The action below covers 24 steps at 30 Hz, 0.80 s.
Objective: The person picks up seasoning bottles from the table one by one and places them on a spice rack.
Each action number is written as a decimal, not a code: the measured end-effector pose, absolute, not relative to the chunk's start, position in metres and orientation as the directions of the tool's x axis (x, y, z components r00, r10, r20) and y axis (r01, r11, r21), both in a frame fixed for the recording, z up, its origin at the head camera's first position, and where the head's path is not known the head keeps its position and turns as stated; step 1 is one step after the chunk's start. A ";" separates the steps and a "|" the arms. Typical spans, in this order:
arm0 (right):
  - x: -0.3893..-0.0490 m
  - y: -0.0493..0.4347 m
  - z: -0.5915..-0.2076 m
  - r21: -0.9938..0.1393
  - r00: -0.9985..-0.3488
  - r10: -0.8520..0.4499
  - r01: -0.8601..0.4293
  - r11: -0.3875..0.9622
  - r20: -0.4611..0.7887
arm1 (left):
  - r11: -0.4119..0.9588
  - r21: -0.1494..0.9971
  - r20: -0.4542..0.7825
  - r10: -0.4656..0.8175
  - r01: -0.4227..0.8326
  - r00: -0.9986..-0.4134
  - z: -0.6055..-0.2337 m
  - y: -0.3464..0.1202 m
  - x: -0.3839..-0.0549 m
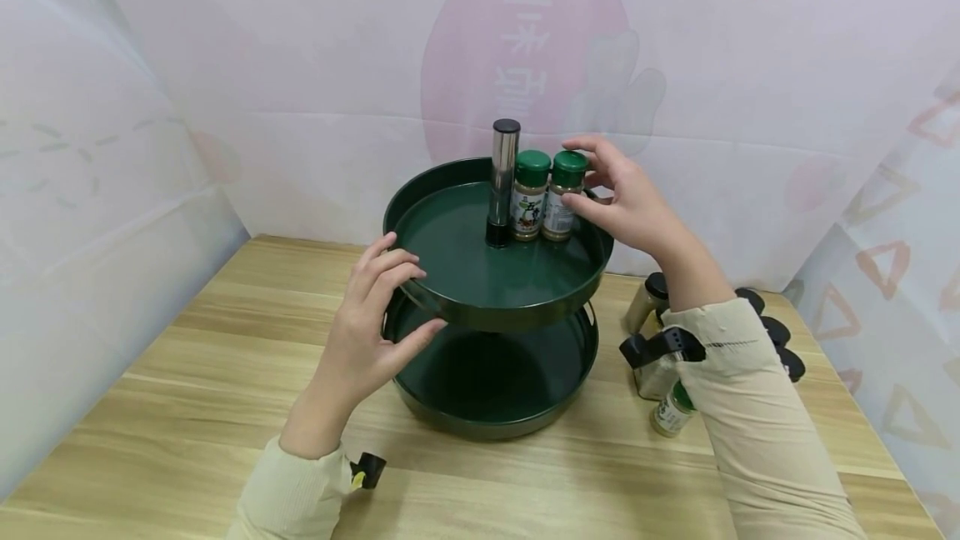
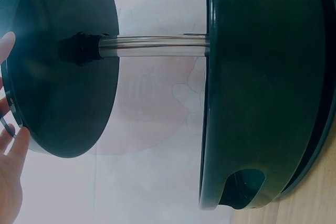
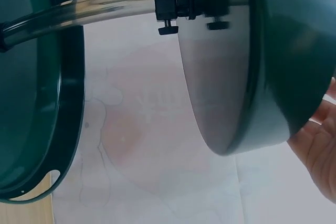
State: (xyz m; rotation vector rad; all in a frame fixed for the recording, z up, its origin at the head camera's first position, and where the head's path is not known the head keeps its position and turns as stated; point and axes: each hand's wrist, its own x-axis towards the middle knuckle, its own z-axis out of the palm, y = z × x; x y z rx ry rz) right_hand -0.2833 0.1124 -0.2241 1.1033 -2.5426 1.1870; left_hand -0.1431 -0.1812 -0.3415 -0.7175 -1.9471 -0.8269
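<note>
A dark green two-tier round rack stands on the table, with its upper tray [image 1: 457,265] above its lower tray [image 1: 491,419]. At the upper tray's near left rim my left hand [image 1: 367,323] grips, fingertips over the edge and thumb at the outer side. Two spice jars with green caps stand beside the metal post [image 1: 504,182]. My right hand [image 1: 630,198] holds the right-hand spice jar [image 1: 558,211] between thumb and fingers. The other spice jar [image 1: 528,207] stands between it and the post. In the right wrist view the upper tray hides the jars.
On the table at the right, a small green-capped jar [image 1: 670,413] stands near the sleeve. Several black-capped jars [image 1: 647,302] are partly hidden behind the right forearm. A pale printed cloth [image 1: 337,65] hangs behind the wooden table [image 1: 187,407].
</note>
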 end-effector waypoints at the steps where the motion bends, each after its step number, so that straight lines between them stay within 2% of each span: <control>1: -0.283 0.114 -0.224 -0.625 -0.730 -0.562 -0.658 0.421 0.389 | 0.612 0.267 0.880 0.161 0.744 -0.448 -0.342 -0.181 -0.143; 7: -0.279 0.131 -0.224 -0.643 -0.732 -0.540 -0.656 0.396 0.415 | 0.609 0.261 0.881 0.166 0.749 -0.442 -0.342 -0.180 -0.145; 18: -0.256 0.175 -0.228 -0.528 -0.640 -0.498 -0.767 0.365 0.585 | 0.609 0.272 0.876 0.165 0.746 -0.454 -0.342 -0.180 -0.146; 24: -0.239 0.195 -0.239 -0.506 -0.622 -0.480 -0.783 0.362 0.619 | 0.606 0.269 0.878 0.165 0.748 -0.449 -0.342 -0.180 -0.146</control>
